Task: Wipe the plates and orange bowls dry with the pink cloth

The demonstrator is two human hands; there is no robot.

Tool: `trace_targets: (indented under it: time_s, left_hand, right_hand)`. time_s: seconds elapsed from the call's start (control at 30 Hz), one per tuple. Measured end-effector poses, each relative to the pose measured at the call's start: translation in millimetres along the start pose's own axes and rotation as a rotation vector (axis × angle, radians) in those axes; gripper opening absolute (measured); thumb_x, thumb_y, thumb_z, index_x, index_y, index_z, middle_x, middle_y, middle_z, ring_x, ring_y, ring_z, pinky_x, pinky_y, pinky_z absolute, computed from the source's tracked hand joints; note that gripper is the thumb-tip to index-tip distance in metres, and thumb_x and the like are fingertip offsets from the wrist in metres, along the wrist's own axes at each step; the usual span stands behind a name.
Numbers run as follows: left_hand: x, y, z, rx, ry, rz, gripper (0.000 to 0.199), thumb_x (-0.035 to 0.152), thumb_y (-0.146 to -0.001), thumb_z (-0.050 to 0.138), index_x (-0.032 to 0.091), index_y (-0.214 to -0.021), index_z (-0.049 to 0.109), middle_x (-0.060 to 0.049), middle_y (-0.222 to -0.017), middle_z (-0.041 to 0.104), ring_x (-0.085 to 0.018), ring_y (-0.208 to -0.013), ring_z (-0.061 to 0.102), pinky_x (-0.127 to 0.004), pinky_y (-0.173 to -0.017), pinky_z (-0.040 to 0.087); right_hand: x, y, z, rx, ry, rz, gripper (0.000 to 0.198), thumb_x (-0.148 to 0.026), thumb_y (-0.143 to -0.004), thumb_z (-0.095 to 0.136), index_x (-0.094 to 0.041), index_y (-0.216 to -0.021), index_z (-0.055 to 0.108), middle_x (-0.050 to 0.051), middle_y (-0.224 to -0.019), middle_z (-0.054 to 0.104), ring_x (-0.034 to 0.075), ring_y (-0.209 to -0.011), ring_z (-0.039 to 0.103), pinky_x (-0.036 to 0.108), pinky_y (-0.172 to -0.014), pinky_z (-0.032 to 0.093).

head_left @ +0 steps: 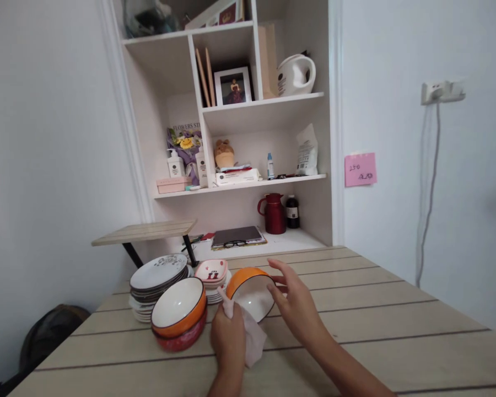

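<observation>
An orange bowl [256, 295] with a white inside and dark rim is tipped on its side above the wooden table, its mouth turned toward me. My right hand [291, 300] grips its right edge, thumb at the rim and fingers behind. A pale cloth [254, 339] is bunched in my closed left hand [228, 333], beside the bowl's lower left edge; one corner sticks up and the rest hangs down. Left of my hands, another orange bowl [179, 306] rests tilted in a red bowl [184, 337].
Stacked plates [159, 273] stand at the left, with small pink-rimmed dishes [211, 270] beside them. Behind is a small raised stand [144, 231]. A shelf unit [264, 105] at the back holds a red jug [275, 212] and a dark bottle [292, 212].
</observation>
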State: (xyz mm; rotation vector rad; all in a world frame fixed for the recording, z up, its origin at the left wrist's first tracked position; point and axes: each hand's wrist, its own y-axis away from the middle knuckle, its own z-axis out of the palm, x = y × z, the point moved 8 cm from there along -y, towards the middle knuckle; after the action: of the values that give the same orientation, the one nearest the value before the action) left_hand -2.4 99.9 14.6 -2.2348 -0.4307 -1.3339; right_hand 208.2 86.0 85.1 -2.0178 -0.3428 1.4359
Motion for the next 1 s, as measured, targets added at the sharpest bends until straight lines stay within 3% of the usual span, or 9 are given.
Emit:
trace_targets:
  time_s: [0.17,0.3,0.4,0.77,1.0]
  left_hand:
    - [16.0,9.6,-3.2,0.005,-0.127,0.116,0.025,0.025,-0.08,0.058,0.016,-0.098,0.072,-0.014,-0.083,0.075,-0.029,-0.077,0.069,-0.031,-0.063,0.041]
    - [34.3,22.5,4.1,-0.055,-0.226,0.318,0.028,0.017,-0.079,0.057,0.021,-0.103,0.071,-0.011,-0.087,0.076,-0.028,-0.079,0.07,-0.03,-0.065,0.041]
    - [37.4,25.2,5.2,-0.074,-0.224,0.354,0.026,0.016,-0.079,0.056,0.023,-0.099,0.072,-0.01,-0.084,0.075,-0.027,-0.079,0.07,-0.029,-0.066,0.041]
    - [15.0,7.7,4.0,-0.059,0.037,0.123,0.021,0.024,-0.072,0.061,0.022,-0.092,0.068,-0.007,-0.082,0.074,-0.028,-0.086,0.067,-0.032,-0.075,0.046]
    - [2.5,5.7,20.3,-0.123,0.488,-0.024,0.035,0.044,-0.064,0.066,0.016,-0.086,0.07,-0.011,-0.081,0.074,-0.03,-0.079,0.068,-0.036,-0.074,0.05]
  right_hand:
    - [-15.0,2.3,3.0,-0.077,0.237,-0.149,0.057,-0.009,-0.078,0.047,-0.03,-0.13,0.057,0.003,-0.13,0.063,0.023,-0.114,0.061,0.039,-0.096,0.049]
    - [-6.2,-0.5,2.0,-0.121,0.258,-0.1,0.059,-0.002,-0.069,0.044,-0.027,-0.118,0.066,0.003,-0.123,0.068,0.022,-0.109,0.065,0.035,-0.096,0.048]
    - [-1.4,-2.3,-1.7,-0.114,0.255,-0.077,0.057,-0.003,-0.069,0.044,-0.028,-0.113,0.069,0.002,-0.119,0.072,0.023,-0.105,0.066,0.035,-0.095,0.047]
    - [21.9,2.9,1.7,-0.013,0.106,0.064,0.047,-0.012,-0.073,0.046,-0.031,-0.103,0.076,0.0,-0.1,0.078,0.025,-0.093,0.07,0.036,-0.09,0.049]
    - [19.8,7.2,5.1,0.029,-0.274,0.18,0.036,-0.031,-0.079,0.052,-0.021,-0.106,0.075,0.007,-0.108,0.076,0.028,-0.103,0.066,0.038,-0.093,0.047]
